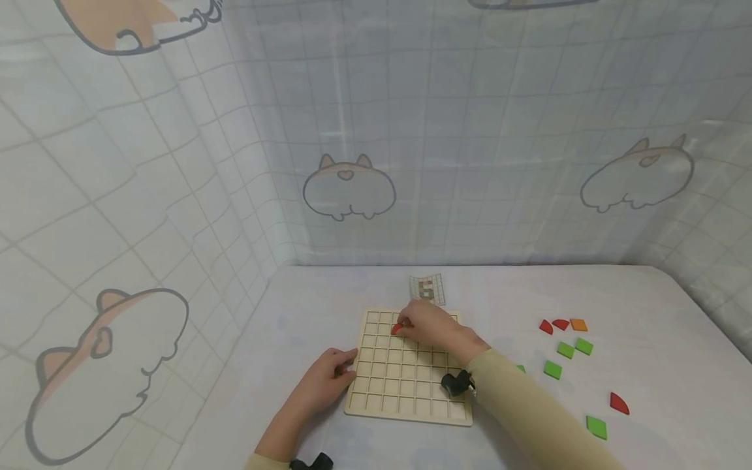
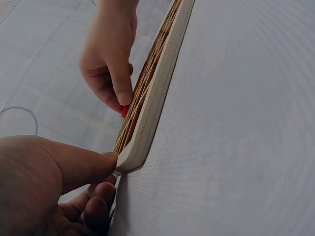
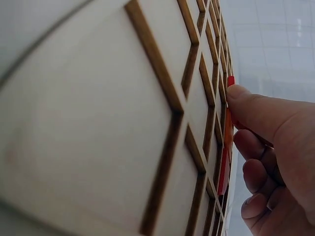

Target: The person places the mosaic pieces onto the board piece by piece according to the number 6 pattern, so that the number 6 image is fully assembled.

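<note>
A wooden grid board (image 1: 399,385) lies flat on the white table. My right hand (image 1: 431,324) is over its far part and pinches a red piece (image 1: 397,329) between thumb and fingers, right at the grid. In the right wrist view, an orange piece (image 3: 228,132) and another red piece (image 3: 222,174) sit in the grid below the thumb; the hand hides them in the head view. My left hand (image 1: 323,382) holds the board's left edge, thumb (image 2: 93,164) at the corner and the other fingers curled beside it.
A small printed pattern card (image 1: 427,289) lies beyond the board. Loose pieces are scattered at right: red rounded wedges (image 1: 619,403), an orange piece (image 1: 578,324) and several green ones (image 1: 553,369), one partly hidden by the right sleeve. A patterned curtain (image 1: 470,130) surrounds the table.
</note>
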`<state>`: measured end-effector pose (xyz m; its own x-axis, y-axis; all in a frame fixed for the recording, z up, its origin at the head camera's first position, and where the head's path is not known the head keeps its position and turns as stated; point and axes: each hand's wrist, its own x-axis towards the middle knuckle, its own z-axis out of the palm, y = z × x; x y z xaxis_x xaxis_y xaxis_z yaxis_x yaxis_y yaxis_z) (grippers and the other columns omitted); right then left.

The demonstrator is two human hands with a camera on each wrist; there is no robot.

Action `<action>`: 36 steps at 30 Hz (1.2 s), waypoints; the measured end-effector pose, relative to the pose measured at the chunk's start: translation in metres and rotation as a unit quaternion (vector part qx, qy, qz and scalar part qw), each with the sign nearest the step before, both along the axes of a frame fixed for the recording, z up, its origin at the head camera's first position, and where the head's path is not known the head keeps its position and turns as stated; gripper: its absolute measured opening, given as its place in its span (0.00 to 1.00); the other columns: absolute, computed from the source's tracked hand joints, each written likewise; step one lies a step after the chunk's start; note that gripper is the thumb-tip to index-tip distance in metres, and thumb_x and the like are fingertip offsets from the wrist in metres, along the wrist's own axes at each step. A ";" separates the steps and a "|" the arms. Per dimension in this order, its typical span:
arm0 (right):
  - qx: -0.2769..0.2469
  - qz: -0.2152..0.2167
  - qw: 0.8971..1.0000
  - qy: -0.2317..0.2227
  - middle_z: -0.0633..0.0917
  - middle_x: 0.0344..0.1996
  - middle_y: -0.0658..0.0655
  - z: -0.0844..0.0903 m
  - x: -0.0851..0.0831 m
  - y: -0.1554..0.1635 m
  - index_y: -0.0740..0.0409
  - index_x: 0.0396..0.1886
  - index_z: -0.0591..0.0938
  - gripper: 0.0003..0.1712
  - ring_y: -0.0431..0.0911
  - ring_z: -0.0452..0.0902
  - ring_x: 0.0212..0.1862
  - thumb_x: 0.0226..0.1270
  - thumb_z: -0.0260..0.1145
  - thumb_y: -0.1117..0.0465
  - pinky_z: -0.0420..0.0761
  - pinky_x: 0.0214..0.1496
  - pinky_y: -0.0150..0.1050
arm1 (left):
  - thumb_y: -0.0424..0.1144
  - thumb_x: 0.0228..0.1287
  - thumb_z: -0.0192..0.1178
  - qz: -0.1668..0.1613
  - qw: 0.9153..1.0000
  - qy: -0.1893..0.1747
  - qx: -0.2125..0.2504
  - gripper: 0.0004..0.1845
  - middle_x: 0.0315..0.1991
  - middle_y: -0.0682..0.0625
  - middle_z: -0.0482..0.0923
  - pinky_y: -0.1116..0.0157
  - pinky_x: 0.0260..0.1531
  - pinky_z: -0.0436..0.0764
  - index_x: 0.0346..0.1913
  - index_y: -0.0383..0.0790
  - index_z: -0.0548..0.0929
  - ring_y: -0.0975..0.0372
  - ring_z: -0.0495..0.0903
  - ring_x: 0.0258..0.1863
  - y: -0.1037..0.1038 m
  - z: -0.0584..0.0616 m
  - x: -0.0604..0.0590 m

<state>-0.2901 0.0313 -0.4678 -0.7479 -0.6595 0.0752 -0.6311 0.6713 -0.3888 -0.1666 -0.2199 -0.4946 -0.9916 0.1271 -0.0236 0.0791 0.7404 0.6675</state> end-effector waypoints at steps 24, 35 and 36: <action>-0.016 -0.009 1.000 -0.022 0.81 0.29 0.43 -0.003 -0.002 0.001 0.52 0.37 0.88 0.10 0.38 0.73 0.32 0.64 0.72 0.51 0.75 0.37 0.35 | 0.38 0.65 0.65 0.007 1.000 -0.005 0.000 0.24 0.45 0.53 0.75 0.63 0.39 0.75 0.64 0.38 0.78 0.63 0.73 0.39 0.003 0.004 0.002; -0.022 -0.017 0.999 -0.042 0.83 0.31 0.42 -0.001 -0.002 0.004 0.51 0.39 0.89 0.10 0.37 0.75 0.33 0.64 0.72 0.51 0.76 0.38 0.35 | 0.37 0.66 0.65 0.009 1.000 -0.006 -0.002 0.24 0.44 0.53 0.75 0.64 0.38 0.74 0.64 0.39 0.78 0.63 0.72 0.38 0.003 0.005 0.002; -0.025 -0.018 0.999 -0.043 0.84 0.32 0.42 0.000 -0.001 0.005 0.52 0.40 0.89 0.11 0.37 0.75 0.34 0.65 0.72 0.51 0.76 0.39 0.35 | 0.37 0.65 0.65 0.007 1.000 -0.005 0.000 0.24 0.44 0.53 0.75 0.64 0.38 0.74 0.64 0.38 0.78 0.63 0.72 0.38 0.003 0.005 0.002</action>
